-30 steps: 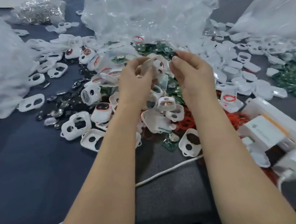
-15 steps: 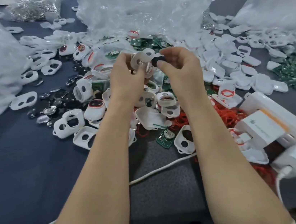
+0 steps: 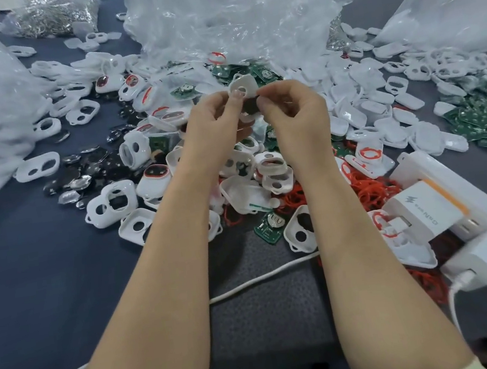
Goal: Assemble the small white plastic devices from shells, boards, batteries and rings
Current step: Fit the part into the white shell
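Head view: a white shell [image 3: 243, 86] is held up above the heap of parts, its round opening turned toward the camera and its long axis tipped roughly upright. It is pinched at its lower left edge by the curled thumb and forefinger of the left hand [image 3: 213, 126]. Just below the shell, touching it or nearly so, a dark round part [image 3: 251, 106] is gripped by the bent fingertips of the right hand [image 3: 298, 115]; whether it is a battery or a lens cannot be told. The dark part lies under the shell and slightly to its right, so the right hand is judged the nearer one for seating it, probably by an upward push into the shell's back. Beneath the hands, green boards [image 3: 268, 227] and red rings [image 3: 370, 189] are spread on the dark table [image 3: 33, 289], with a clear plastic bag [image 3: 229, 16] behind and a white power strip [image 3: 480, 205] at the right.
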Demonstrator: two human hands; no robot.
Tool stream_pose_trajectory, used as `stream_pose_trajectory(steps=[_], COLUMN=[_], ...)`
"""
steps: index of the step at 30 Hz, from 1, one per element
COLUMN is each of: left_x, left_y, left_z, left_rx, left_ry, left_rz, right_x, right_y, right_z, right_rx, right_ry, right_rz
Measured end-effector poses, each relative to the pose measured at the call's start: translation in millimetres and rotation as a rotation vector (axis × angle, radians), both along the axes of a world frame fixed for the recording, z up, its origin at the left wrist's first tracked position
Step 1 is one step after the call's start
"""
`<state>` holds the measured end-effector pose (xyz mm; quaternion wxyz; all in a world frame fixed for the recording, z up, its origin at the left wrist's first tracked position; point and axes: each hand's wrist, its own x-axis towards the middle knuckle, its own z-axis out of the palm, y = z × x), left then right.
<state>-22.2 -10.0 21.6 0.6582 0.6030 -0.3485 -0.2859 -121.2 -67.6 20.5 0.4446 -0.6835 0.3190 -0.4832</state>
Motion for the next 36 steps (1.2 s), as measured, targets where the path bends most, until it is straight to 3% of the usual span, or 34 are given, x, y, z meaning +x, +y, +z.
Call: stream_pose_trajectory(steps=[3,11,13,17,19,28,36], left_x=[3.7,4.6,4.7,1.5,0.5,-0.6,2.5], left_y=[-1.1,1.6,2.3,1.6,1.2,0.6,-5.2], left_z=[-2.7,-1.7,-2.0,-2.0,-1.8,-0.5,-2.5], left_rx=[0.008,0.032,0.039,0.047,0.033,-0.005,-0.016], left_ry=[0.038,-0.018,-0.026,-0.005,0.03,0.164,0.202], left_rz=[0.053,0.151,0.148,0.135,0.124,0.113,0.079], right_x=[0.8,3.2,4.3,3.0,2.8,3.7,6.3], right_y=[-2.8,-1.1,-1.4,-0.4,1.4,3.2,-0.5], right_z=[-0.9,3.6,2.7,-0.4,-0.2,-1.2,-4.6], right_rx=[0.121,0.56,0.523,0.164,0.054,-0.01,-0.046], right_ry=[-0.076,-0.423,-0.4,-0.112,-0.083,-0.106,0.078], right_rz=[-0.02,0.194,0.193,0.108,0.05,-0.012,-0.084])
